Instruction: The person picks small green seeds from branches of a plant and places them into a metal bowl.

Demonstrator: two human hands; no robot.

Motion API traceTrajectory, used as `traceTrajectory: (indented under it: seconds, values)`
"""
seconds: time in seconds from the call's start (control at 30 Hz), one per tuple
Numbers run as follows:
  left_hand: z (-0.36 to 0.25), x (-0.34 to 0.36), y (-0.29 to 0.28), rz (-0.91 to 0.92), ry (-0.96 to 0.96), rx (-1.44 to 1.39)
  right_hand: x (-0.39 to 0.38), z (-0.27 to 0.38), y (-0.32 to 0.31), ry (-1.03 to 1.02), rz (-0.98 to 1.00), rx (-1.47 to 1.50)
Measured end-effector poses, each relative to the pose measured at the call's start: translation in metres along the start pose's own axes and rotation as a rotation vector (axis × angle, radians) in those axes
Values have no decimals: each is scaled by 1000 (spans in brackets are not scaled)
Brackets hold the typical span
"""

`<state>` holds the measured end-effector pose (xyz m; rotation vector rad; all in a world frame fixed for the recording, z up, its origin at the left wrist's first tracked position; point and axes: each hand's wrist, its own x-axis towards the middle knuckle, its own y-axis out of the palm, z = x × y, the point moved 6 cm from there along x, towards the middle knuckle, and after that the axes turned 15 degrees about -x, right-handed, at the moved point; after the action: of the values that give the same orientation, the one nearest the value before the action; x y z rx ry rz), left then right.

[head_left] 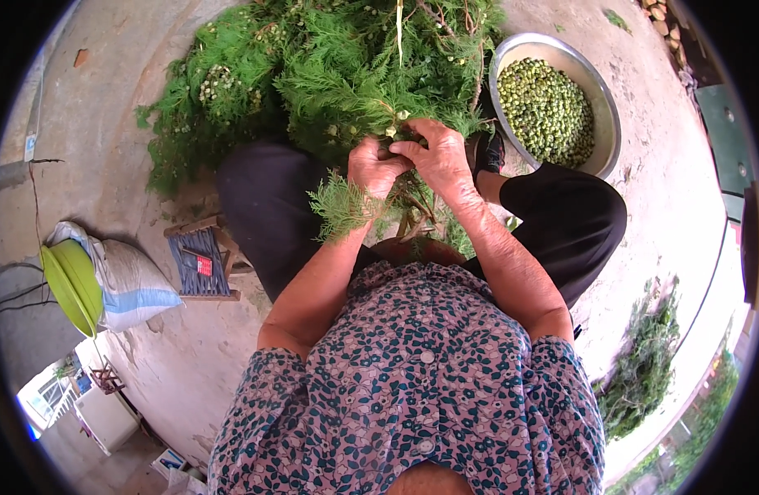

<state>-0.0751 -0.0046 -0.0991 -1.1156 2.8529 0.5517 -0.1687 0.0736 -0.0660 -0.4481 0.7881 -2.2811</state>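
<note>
Hands first, nearest me: both forearms run up from the floral blouse (420, 388) and meet over the lap. Left hand (374, 167) is closed around a small feathery conifer sprig (344, 208), which hangs down and left from the fist. Right hand (439, 161) sits touching it on the right, thumb and forefinger pinched narrow on something at the sprig's top, other fingers curled over the foliage. What's in the pinch is too small to tell, prob a green seed cone. So I judge the step as stripping cones off the sprig, mid-pluck, w/ the left hand holding the twig steady.

Black trousers (268, 206) spread either side; knees frame the work.

Just beyond the hands, the big heap of green branches (313, 66) covers the concrete ground (107, 124), pale cone clusters visible in it, esp. upper left. A pale strip hangs down through the heap near top centre; can't tell what it is.

Farther right, beside the heap, the metal basin (606, 107) holds a deep layer of small green cones (546, 111), maybe two-thirds full by look.

Next move, as I read it: right hand needs a clean pull free, then a reach up-right past the knee to the basin; left hand must turn the sprig to show the next cluster.

Off to the left, well apart: a small wooden stool (199, 260), a white and blue sack (127, 280) w/ a lime-green plastic bowl (70, 285) leaning on it. Lower right, another bunch of cut branches (643, 363).
</note>
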Motion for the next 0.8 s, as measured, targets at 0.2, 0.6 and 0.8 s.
traceTrajectory:
  seconds: [0.2, 0.6, 0.8]
  values:
    - [1, -2, -1, -62, -277, -223, 1, -13, 4, -79, -2, 43]
    - [13, 2, -17, -244, -343, -467, -14, -35, 23, 436, 338, 936]
    - [17, 3, -17, -244, -311, -526, -14, -37, 19, 481, 298, 1232]
